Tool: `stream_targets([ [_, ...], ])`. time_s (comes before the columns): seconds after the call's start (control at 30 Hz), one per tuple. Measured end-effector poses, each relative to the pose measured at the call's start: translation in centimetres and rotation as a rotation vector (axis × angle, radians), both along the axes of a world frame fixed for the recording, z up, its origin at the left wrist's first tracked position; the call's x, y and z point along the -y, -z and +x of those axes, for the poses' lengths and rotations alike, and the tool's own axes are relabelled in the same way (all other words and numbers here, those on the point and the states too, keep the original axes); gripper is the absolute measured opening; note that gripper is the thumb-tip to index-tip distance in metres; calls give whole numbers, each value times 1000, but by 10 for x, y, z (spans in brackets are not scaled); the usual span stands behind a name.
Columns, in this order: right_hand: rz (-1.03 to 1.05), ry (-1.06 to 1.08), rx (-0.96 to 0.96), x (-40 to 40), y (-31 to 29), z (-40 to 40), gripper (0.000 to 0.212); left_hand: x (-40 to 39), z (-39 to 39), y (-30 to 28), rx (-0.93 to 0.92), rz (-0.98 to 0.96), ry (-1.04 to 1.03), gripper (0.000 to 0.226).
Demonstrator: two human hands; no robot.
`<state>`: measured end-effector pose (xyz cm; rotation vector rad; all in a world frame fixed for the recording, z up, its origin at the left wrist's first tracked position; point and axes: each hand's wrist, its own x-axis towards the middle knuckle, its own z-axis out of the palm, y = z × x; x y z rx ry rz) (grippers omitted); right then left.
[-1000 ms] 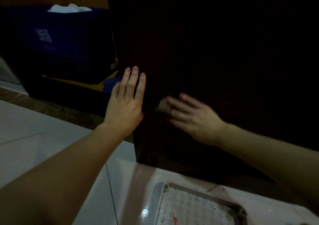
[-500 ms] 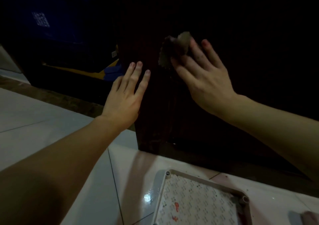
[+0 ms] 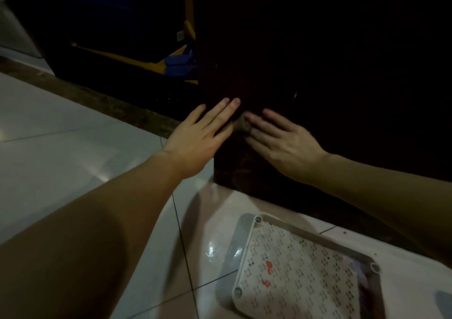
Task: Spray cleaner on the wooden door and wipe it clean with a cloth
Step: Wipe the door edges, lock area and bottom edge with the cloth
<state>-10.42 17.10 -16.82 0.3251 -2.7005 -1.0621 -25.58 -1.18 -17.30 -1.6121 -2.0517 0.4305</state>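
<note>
The dark wooden door [image 3: 318, 62] fills the upper right, its lower edge just above the tiled floor. My left hand [image 3: 203, 135] lies flat with straight fingers against the door's left edge. My right hand [image 3: 281, 142] presses a small brownish cloth [image 3: 242, 125] onto the door face low down. Only a corner of the cloth shows beyond the fingertips. No spray bottle is in view.
A grey tray [image 3: 247, 233] with a perforated white insert lies on the floor at the lower right. Light floor tiles [image 3: 61, 147] spread to the left. Beyond the door edge are a dark threshold strip [image 3: 117, 108], a yellow item and something blue [image 3: 179, 62].
My right hand and the cloth have swept down the door from the higher position of half a second ago. My left hand has stayed on the door edge.
</note>
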Motion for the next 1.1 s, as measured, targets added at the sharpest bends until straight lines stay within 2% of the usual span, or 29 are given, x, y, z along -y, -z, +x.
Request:
stream_targets([
  [0.1, -14, 27, -40, 1, 16, -6, 44, 5, -7, 10, 6, 10, -18, 77],
  [0.17, 67, 34, 89, 1, 39, -1, 45, 9, -12, 19, 20, 18, -20, 82],
  [0.3, 215, 183, 466, 8, 79, 5, 54, 9, -19, 28, 48, 1, -41, 87],
  [0.4, 272, 200, 584, 22, 90, -13, 56, 7, -20, 31, 64, 6, -39, 86],
  [0.57, 272, 212, 427, 42, 96, -54, 62, 7, -24, 38, 67, 36, -9, 83],
  [0.77, 305, 290, 625, 22, 128, -6, 62, 6, -24, 40, 119, 31, -8, 79],
  [0.87, 346, 271, 696, 24, 135, -10, 65, 7, -26, 40, 141, 21, -8, 82],
  [1.1, 193, 241, 567, 62, 131, -65, 60, 3, -12, 40, 141, 9, -88, 80],
])
